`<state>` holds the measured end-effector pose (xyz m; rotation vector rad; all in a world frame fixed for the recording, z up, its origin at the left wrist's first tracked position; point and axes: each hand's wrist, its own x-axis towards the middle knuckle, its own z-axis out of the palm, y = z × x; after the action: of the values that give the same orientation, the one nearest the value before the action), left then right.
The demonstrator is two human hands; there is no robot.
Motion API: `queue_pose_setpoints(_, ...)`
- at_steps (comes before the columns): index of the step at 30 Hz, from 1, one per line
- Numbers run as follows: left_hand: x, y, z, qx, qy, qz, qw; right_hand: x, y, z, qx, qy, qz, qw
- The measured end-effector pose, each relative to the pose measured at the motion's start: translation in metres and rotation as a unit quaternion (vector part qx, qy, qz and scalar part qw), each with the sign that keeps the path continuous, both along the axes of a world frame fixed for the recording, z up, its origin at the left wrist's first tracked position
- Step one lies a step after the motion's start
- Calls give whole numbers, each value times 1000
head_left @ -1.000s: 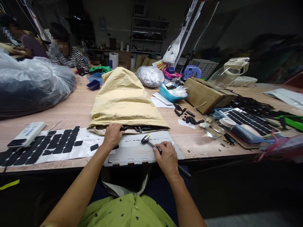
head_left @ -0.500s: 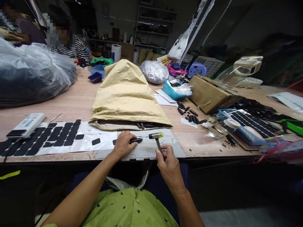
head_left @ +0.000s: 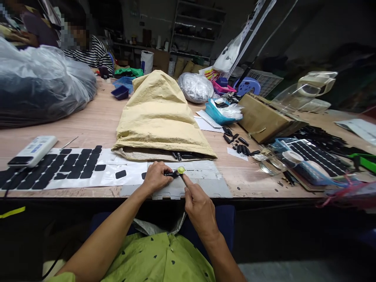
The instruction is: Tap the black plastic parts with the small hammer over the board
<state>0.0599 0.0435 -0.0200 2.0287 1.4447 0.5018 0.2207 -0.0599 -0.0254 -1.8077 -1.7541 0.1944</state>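
Note:
My left hand (head_left: pixel 155 178) is closed around a small black cylindrical piece (head_left: pixel 168 174), pinning it low over a grey sheet (head_left: pixel 210 184) at the table's front edge. In my right hand (head_left: pixel 200 203) is a small hammer (head_left: pixel 180 170) with a yellow-and-black head, its index finger stretched along the handle. The hammer head is at the right end of the black piece; whether they touch I cannot tell. Just behind both hands lies a beige sack (head_left: pixel 160 121), its mouth facing me, with black pieces (head_left: pixel 179 156) showing inside.
Left on the table are a sheet of black stickers (head_left: pixel 80 164), a white device (head_left: pixel 33 150) and a large stuffed plastic bag (head_left: pixel 44 86). To the right lie loose black pieces (head_left: pixel 242 149), a cardboard box (head_left: pixel 264 117) and a blue bag (head_left: pixel 219 113). A person in stripes (head_left: pixel 95 53) sits behind.
My right hand has swung the hammer left and turned its head onto the end of the black piece. My left hand keeps its grip, and the view has shifted slightly.

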Motion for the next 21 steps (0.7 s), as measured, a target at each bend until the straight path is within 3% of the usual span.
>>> queue_pose_setpoints(8,-2,1,-3,8,-4,-12,1000,-12,-2,11,29,-4,12,999)
queue_pose_setpoints(14,-2,0,-1,6,-6,-11,1000,-13,-1,7,-14,-31,20,999)
queue_pose_setpoints(17,-2,0,-4,4,-1,-8,1000,-1,4,7,5,-26,-24,999)
queue_pose_setpoints(21,-6,0,-6,16,-19,-23,999,24,16,4,19,-103,-102,989)
